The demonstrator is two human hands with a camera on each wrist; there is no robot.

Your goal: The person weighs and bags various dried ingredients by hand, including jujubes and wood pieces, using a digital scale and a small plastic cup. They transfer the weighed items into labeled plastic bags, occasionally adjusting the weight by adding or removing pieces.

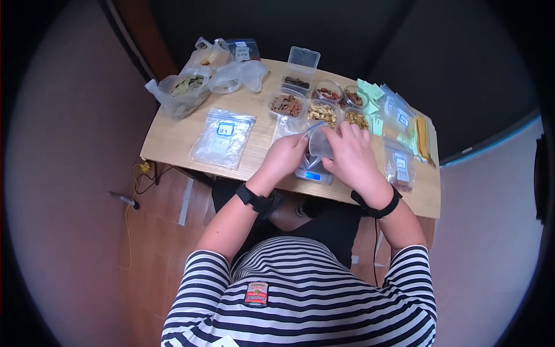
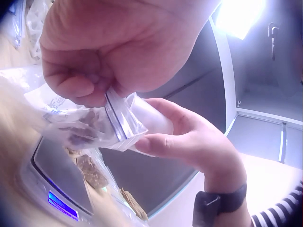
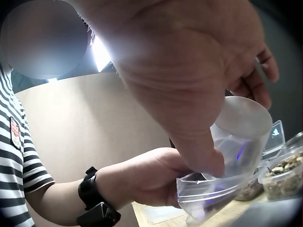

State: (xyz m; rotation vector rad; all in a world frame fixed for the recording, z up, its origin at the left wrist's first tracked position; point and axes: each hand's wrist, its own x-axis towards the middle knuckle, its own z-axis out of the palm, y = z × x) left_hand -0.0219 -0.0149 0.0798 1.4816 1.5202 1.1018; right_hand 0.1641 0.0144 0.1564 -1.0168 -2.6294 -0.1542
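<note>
Above the digital scale (image 1: 314, 176), my left hand (image 1: 285, 156) pinches the zip edge of a clear plastic bag (image 2: 124, 124), with dark pieces showing inside it. My right hand (image 1: 354, 156) grips a translucent plastic cup (image 3: 241, 124), tilted with its mouth at the bag's opening. In the left wrist view the right thumb lies against the cup beside the zip edge. The scale's blue display (image 2: 63, 206) is lit, but its digits are unreadable.
Tubs of brown pieces (image 1: 287, 106), pale slices (image 1: 324, 114) and red pieces (image 1: 328, 92) stand behind the hands. A labelled bag (image 1: 222, 141) lies left, bags of leaves (image 1: 186, 95) at the back left, and labelled bags (image 1: 400, 168) at the right.
</note>
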